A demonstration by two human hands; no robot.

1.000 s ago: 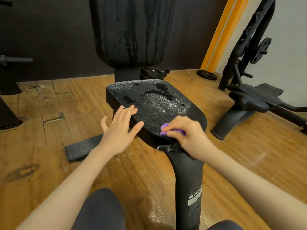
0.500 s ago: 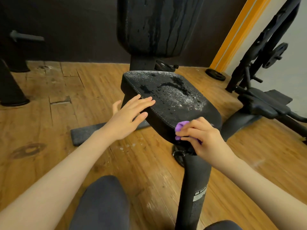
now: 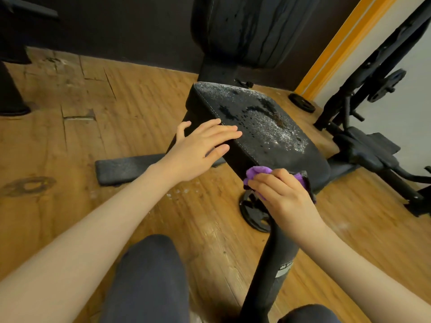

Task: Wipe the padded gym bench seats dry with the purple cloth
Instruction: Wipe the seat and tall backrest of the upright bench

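Head view, nearest: a knee in dark cloth sits below both forearms, with a black post point(image 3: 270, 264) rising under the right hand.
Right hand point(image 3: 283, 198): curled around the bunched purple cloth point(image 3: 257, 172), pressing it against the near edge of the seat point(image 3: 268, 136).
Cloth: mostly hidden under the fingers; purple shows at the fingertips and past the knuckles.
Left hand point(image 3: 198, 150): flat, fingers straight and together, resting on the seat's left edge just left of the cloth hand; it holds nothing.
Seat beyond the hands: beaded with water, thickest ahead of and to the right of the left fingertips; the strip nearest the cloth looks drier.
Step in hand: judged as the start of the seat wipe, most of it undone.
Doing it well: spread the cloth flatter, push away from the body in overlapping passes, steady the pad with the left hand.
Farther: the backrest point(image 3: 251, 31) is streaked with drips and probably needs wiping too.
Risk: a balled cloth may only smear the droplets.
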